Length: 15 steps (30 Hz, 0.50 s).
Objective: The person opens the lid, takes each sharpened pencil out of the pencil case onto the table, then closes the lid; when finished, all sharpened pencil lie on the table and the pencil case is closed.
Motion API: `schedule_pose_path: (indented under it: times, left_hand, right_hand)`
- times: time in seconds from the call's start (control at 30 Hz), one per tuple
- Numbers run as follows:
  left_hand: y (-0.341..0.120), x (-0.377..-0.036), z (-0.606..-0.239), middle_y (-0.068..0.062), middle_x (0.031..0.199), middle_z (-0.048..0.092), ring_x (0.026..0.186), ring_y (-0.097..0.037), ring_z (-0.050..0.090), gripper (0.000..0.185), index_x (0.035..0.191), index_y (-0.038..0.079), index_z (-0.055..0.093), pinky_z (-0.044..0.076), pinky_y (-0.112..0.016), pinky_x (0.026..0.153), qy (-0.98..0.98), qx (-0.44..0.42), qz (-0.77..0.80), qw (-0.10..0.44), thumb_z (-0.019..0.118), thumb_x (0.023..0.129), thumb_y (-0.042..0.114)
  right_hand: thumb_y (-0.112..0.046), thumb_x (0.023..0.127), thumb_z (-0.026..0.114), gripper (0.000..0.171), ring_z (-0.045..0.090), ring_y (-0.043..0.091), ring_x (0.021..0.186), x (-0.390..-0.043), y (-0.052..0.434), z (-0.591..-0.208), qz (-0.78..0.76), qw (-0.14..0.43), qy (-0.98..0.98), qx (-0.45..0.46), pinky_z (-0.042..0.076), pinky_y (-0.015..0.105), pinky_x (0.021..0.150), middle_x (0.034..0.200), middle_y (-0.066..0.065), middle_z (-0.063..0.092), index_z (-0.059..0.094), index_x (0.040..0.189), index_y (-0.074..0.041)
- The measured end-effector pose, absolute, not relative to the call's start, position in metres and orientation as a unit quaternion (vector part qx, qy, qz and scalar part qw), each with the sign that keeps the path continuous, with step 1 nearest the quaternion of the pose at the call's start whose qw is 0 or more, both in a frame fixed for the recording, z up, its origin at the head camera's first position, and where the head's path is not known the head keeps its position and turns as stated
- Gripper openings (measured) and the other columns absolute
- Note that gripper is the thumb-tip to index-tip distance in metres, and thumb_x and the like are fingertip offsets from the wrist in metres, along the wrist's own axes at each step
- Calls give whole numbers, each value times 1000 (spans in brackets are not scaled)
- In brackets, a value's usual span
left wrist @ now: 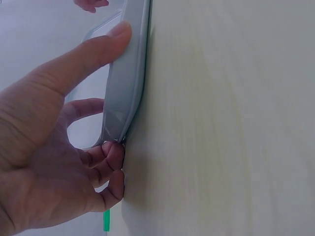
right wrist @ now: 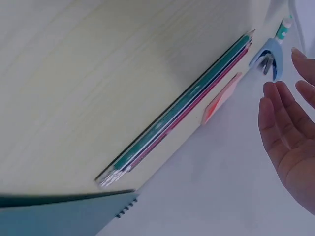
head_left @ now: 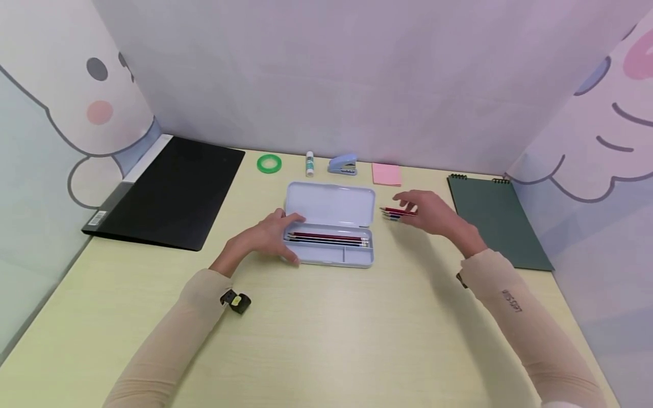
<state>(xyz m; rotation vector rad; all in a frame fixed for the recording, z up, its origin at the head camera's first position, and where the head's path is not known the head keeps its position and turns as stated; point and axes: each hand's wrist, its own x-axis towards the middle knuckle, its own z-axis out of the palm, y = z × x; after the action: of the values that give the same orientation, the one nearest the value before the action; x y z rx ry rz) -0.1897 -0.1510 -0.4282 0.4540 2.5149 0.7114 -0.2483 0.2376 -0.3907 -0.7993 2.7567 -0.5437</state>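
The case (head_left: 329, 226) lies open at mid-table with several pencils (head_left: 326, 238) already in its tray, and your left hand (head_left: 265, 235) braces its left end, thumb on the rim and fingers curled against the edge. More pencils (head_left: 395, 213) lie loose on the table (head_left: 326, 328) just right of the lid, and your right hand (head_left: 433, 212) hovers above them with fingers straight and spread, gripping nothing. Judged from this, part of the loading is done and the loose pencils are left, with the lid not yet closed (tape (head_left: 268, 163), glue (head_left: 309, 163), stapler (head_left: 342, 165), notes (head_left: 386, 174), folder (head_left: 173, 190) and notebook (head_left: 497, 221) lie apart from both hands).
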Motion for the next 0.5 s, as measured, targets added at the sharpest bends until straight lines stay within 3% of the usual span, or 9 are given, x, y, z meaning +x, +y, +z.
schedule_pose_path:
  times: [0.2, 0.5]
  left_hand:
    - [-151, -189, -429, -17, 124, 41, 109, -30, 46, 99, 150, 21, 40, 44, -41, 87, 920, 168, 260, 241, 91, 68, 42]
    - [-150, -189, -428, -16, 123, 41, 108, -29, 46, 99, 150, 22, 40, 44, -40, 86, 921, 166, 255, 243, 91, 68, 43]
  right_hand:
    - [-9, 87, 77, 44, 65, 27, 94, -239, 189, -387, -219, 126, 915, -313, 55, 43, 86, 106, 14, 70, 63, 128, -3]
    - [-17, 90, 75, 42, 67, 19, 96, -227, 131, -392, -184, 193, 900, -344, 56, 35, 84, 110, 6, 73, 65, 130, -11]
